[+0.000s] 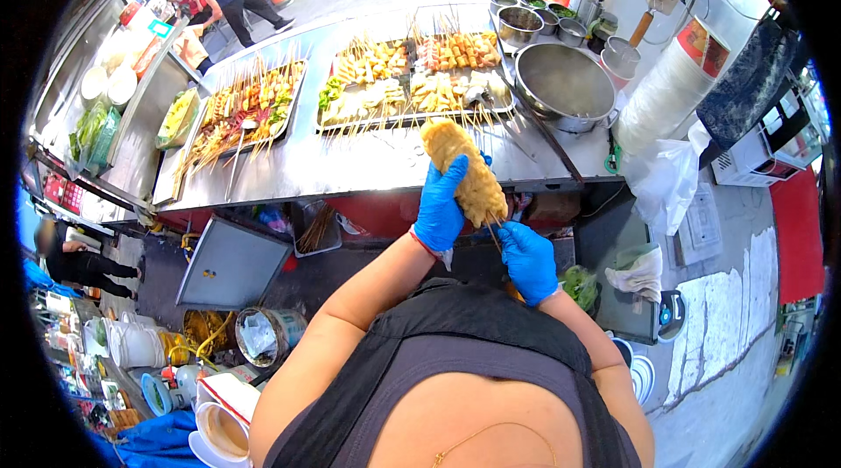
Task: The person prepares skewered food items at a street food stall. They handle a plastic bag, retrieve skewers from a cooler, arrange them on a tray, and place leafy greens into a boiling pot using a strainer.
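A long golden-brown piece of food (463, 169) on wooden skewers is held up in front of the counter's near edge. My left hand (441, 208), in a blue glove, wraps around its side with the thumb on top. In the same kind of glove, my right hand (527, 261) grips the wooden skewers (494, 231) below the food. Just beyond stands a metal tray of skewered food (394, 120), split into sections. Another tray of skewers (243, 107) lies to the left, with a spoon (236, 162) resting across its near side.
On the right of the steel counter (368, 172) stands a large steaming pot (565, 84) with smaller metal pots (519, 25) behind it. Long dark chopsticks (545, 133) reach the counter's front edge. Stacked cups (663, 94) stand farther right. A cabinet door (230, 264) hangs open below.
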Demonstrator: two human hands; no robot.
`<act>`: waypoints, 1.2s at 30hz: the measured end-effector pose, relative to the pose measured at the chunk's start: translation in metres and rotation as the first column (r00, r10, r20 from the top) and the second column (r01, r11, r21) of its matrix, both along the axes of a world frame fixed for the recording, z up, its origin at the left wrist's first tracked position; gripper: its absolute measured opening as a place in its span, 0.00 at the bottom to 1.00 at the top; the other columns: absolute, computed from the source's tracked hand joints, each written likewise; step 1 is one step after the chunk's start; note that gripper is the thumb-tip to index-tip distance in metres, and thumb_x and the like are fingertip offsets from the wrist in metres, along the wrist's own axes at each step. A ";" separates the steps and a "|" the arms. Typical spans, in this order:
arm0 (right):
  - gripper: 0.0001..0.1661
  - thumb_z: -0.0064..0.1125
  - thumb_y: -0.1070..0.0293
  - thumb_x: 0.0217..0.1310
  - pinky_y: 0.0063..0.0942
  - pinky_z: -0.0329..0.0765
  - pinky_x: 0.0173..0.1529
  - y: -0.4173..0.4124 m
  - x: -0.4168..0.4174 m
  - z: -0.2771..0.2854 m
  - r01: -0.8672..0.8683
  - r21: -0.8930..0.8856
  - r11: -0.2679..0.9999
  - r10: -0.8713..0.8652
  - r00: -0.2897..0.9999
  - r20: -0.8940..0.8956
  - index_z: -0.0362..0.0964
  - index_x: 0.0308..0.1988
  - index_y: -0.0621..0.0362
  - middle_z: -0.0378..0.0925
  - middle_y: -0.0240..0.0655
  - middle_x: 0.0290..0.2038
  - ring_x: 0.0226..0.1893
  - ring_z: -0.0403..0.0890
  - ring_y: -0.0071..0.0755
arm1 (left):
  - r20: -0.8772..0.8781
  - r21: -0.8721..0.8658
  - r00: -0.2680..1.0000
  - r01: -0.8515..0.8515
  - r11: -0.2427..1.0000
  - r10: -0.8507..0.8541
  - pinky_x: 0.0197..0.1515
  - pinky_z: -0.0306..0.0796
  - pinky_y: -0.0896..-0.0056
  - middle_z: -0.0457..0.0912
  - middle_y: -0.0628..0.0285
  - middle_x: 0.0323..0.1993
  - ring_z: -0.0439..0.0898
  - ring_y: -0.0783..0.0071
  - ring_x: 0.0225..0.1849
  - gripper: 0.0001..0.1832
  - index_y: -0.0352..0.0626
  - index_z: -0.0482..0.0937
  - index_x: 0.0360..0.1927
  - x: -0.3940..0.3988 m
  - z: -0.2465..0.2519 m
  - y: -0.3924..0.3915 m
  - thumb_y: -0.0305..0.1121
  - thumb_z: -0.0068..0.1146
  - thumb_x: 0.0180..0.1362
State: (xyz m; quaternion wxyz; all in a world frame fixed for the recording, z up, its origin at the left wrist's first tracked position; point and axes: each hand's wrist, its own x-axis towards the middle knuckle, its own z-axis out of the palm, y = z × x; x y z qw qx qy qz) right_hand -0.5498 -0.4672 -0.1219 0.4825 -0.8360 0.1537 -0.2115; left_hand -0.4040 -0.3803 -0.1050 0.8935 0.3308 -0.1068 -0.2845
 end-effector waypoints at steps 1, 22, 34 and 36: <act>0.10 0.51 0.68 0.59 0.35 0.74 0.31 -0.001 0.002 0.002 0.008 0.037 0.999 -0.007 0.999 -0.037 0.74 0.40 0.58 0.77 0.46 0.31 0.28 0.78 0.47 | 0.005 0.009 1.000 0.006 1.000 -0.006 0.50 0.70 0.58 0.73 0.55 0.45 0.74 0.61 0.47 0.24 0.42 0.62 0.55 0.001 -0.001 -0.001 0.38 0.53 0.58; 0.13 0.46 0.62 0.59 0.45 0.72 0.35 -0.071 0.075 -0.007 -0.178 -0.126 0.976 0.128 0.936 -0.328 0.70 0.38 0.58 0.76 0.50 0.28 0.30 0.77 0.56 | 0.940 0.249 0.340 -0.738 0.627 0.026 0.66 0.45 0.58 0.48 0.48 0.66 0.54 0.59 0.65 0.46 0.40 0.41 0.67 0.085 0.006 -0.032 0.30 0.60 0.50; 0.33 0.50 0.43 0.56 0.37 0.71 0.51 -0.178 0.150 0.088 -0.427 0.199 0.882 0.461 0.698 -0.547 0.68 0.52 0.58 0.73 0.51 0.46 0.45 0.76 0.50 | 0.399 0.750 -0.491 -0.311 0.583 -0.774 0.62 0.54 0.51 0.79 0.62 0.25 0.79 0.62 0.33 0.10 0.49 0.77 0.38 0.189 0.052 -0.078 0.28 0.51 0.50; 0.26 0.50 0.67 0.58 0.33 0.73 0.47 -0.233 0.135 0.039 -0.164 0.656 0.737 0.418 0.873 -0.251 0.62 0.58 0.51 0.72 0.50 0.47 0.43 0.76 0.46 | 0.566 0.801 -0.245 -0.061 0.596 -0.787 0.63 0.52 0.52 0.81 0.64 0.29 0.79 0.64 0.38 0.07 0.48 0.77 0.35 0.217 0.076 -0.077 0.28 0.53 0.51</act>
